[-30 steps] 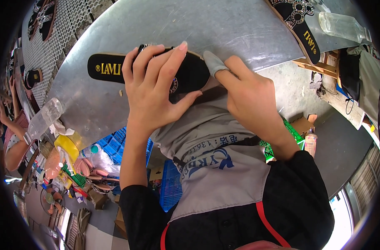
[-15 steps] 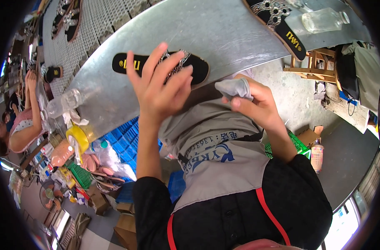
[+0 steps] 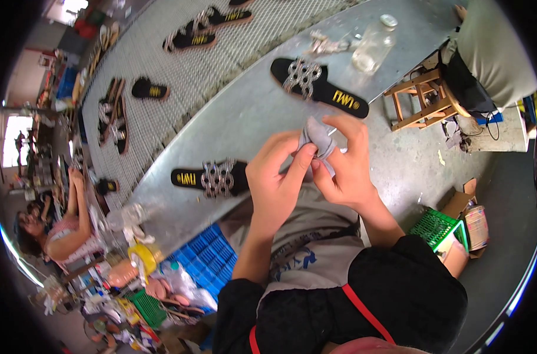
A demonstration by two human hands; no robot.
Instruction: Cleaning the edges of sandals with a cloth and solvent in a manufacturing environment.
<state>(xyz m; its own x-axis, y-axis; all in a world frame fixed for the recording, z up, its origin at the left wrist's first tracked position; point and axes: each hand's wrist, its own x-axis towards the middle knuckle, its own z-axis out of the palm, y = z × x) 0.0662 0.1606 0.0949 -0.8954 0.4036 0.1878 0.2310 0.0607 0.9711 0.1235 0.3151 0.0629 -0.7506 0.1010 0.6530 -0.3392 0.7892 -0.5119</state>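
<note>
A small grey cloth [image 3: 317,137] is pinched between my two hands in front of the metal table's edge. My left hand [image 3: 278,177] grips it with thumb and bent fingers. On its other side, my right hand [image 3: 350,165] holds it too, and a thin white bit shows by the fingers. Just left of my left hand lies a black sandal [image 3: 192,179] with a silver jewelled strap, its toe end partly hidden by that hand. Beyond my right hand is a matching sandal [image 3: 339,97], strap toward the far left.
A mesh belt [image 3: 145,65] carrying several sandals runs behind the metal table [image 3: 239,106]. A clear bottle [image 3: 374,47] stands at the far right, another bottle [image 3: 127,215] at left by a yellow tape roll [image 3: 145,258]. Nearby are a blue crate [image 3: 206,259], wooden stool [image 3: 422,100] and seated person [image 3: 68,233].
My left hand has left the left sandal and moved right to take hold of the grey cloth beside my right hand. The view has turned, showing more of the belt.
</note>
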